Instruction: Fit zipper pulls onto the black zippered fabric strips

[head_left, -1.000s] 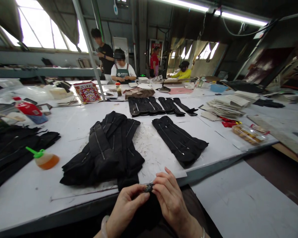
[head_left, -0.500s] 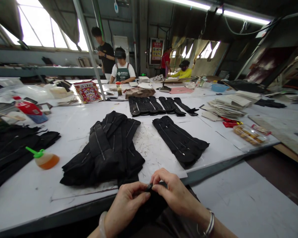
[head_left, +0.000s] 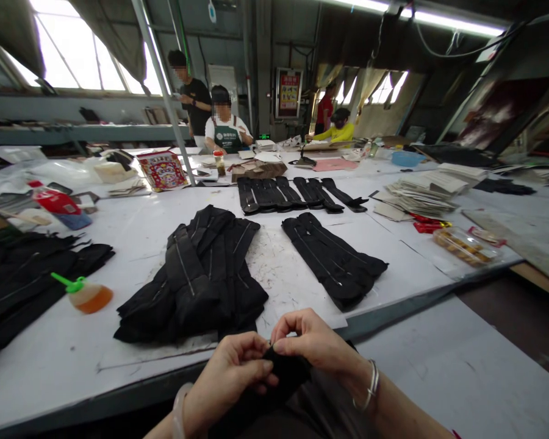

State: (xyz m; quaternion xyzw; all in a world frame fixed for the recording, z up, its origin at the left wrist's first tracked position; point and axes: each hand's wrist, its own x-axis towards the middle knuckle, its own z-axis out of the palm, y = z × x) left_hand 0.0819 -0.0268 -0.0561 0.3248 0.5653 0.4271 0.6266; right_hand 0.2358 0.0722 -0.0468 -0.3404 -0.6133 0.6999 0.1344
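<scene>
Just below the near edge of the white table (head_left: 64, 360), both my hands pinch one black fabric piece (head_left: 286, 375). My left hand (head_left: 231, 378) grips its left end with the fingers curled. My right hand (head_left: 313, 341), a bangle on its wrist, pinches the top of the piece with thumb and forefinger. The rest of the fabric hangs down over my lap. Right behind my hands lies a loose pile of black zippered pieces (head_left: 201, 274). A neater stack of black pieces (head_left: 333, 259) lies to its right.
An orange glue bottle with a green nozzle (head_left: 85, 296) lies at the left beside more black fabric (head_left: 22, 274). A row of black pieces (head_left: 293, 195), paper stacks (head_left: 421, 195) and a snack tray (head_left: 462, 244) sit further back. Several people work at the far tables.
My right hand has drawn in and turned so its wrist and bangle show. The pinch point has moved slightly left and down. The small metal part seen earlier is now hidden.
</scene>
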